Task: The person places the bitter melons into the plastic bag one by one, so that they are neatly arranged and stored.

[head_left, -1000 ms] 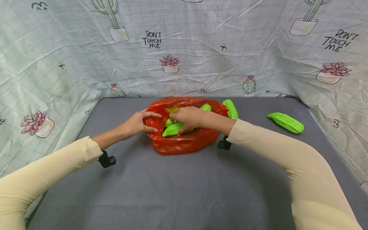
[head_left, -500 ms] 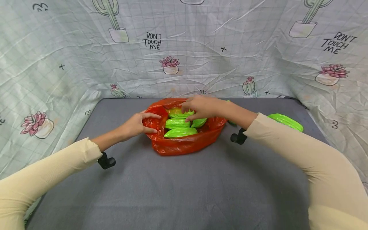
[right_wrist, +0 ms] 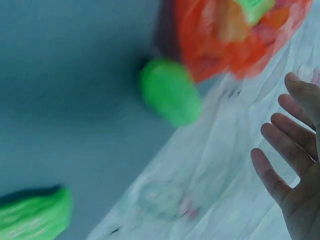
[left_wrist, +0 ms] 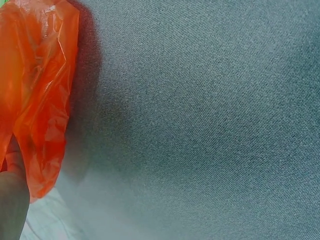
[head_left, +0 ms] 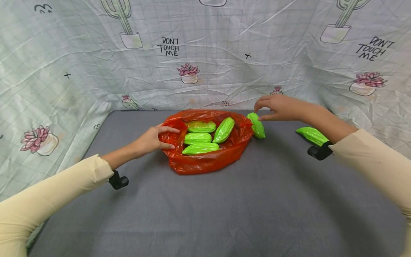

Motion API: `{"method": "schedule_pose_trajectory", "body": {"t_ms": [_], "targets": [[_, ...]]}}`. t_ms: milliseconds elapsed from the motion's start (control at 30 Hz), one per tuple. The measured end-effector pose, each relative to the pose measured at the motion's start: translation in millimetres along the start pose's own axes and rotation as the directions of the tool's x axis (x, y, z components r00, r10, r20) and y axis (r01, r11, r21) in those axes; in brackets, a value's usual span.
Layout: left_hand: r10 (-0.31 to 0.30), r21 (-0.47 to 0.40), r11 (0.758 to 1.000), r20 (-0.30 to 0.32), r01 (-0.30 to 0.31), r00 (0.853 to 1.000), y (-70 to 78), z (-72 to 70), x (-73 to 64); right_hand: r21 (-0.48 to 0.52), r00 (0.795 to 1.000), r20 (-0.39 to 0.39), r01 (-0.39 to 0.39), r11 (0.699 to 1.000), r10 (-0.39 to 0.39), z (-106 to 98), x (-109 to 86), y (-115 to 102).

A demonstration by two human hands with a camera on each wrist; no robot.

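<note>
A red plastic bag [head_left: 208, 162] stands with its mouth open on the grey table, with several green bitter melons [head_left: 224, 130] lying inside it. My left hand [head_left: 148, 143] holds the bag's left rim; in the left wrist view the fingers [left_wrist: 15, 160] are partly hidden by the red plastic. My right hand [head_left: 282, 108] hovers over a bitter melon [head_left: 256, 125] beside the bag's right edge, its fingers spread and nothing held. In the right wrist view this hand [right_wrist: 300, 145] shows loose, separated fingers, with that melon [right_wrist: 170, 92] blurred to the left.
Another bitter melon [head_left: 312, 135] lies farther right on the grey tabletop [head_left: 205, 214], partly covered by the right wrist camera [head_left: 320, 151]. A printed cloth [head_left: 218, 71] hangs behind the table and along both sides.
My right hand has let go of a bitter melon inside the bag, come out and moved right to above the one beside it. The left hand stays on the bag's rim.
</note>
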State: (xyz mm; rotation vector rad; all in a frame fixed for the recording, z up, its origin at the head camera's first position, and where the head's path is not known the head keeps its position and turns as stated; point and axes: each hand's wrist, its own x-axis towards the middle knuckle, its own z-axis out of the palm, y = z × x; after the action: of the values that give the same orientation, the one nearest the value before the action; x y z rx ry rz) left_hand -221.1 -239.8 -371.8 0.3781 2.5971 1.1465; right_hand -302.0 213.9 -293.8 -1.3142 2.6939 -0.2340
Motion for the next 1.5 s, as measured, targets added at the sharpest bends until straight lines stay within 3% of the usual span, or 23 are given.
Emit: {"method": "schedule_pose_trajectory", "body": {"t_ms": [200, 367, 500, 700, 833, 1033, 1300, 1500], "targets": [[0.005, 0.017, 1.000, -0.006, -0.005, 1.000, 1.4, 1.4, -0.3, -0.030, 0.992, 0.052, -0.116, 0.993, 0.118, 8, -46.7, 35], [0.007, 0.020, 1.000, 0.006, -0.007, 1.000, 2.3, 2.3, 1.3, -0.040, 0.973, 0.032, -0.225, 0.973, 0.227, 27, -93.7, 65], [0.014, 0.014, 1.000, 0.017, -0.014, 1.000, 2.4, 2.0, 2.3, -0.028, 0.950, 0.034, -0.308, 0.951, 0.309, 43, -124.0, 86], [0.031, 0.001, 1.000, 0.024, -0.031, 0.999, 4.6, 1.2, 3.3, -0.026, 0.910, 0.086, -0.404, 0.914, 0.405, 61, -149.3, 105], [0.035, -0.038, 0.999, 0.033, -0.033, 0.999, 7.7, 1.0, 4.8, -0.027, 0.904, 0.093, -0.416, 0.909, 0.417, 70, -159.3, 110], [0.028, -0.106, 0.994, 0.048, -0.022, 0.998, 10.9, 0.1, 7.6, -0.022, 0.913, 0.049, -0.404, 0.915, 0.404, 75, -161.5, 111], [0.012, -0.089, 0.996, 0.050, -0.008, 0.999, 11.4, -0.1, 8.9, 0.013, 0.914, 0.058, -0.402, 0.915, 0.401, 74, -158.8, 108], [-0.021, -0.058, 0.998, 0.021, 0.022, 1.000, 10.3, -4.3, 5.4, 0.029, 0.920, 0.050, -0.390, 0.920, 0.388, 70, -143.0, 106]]}}
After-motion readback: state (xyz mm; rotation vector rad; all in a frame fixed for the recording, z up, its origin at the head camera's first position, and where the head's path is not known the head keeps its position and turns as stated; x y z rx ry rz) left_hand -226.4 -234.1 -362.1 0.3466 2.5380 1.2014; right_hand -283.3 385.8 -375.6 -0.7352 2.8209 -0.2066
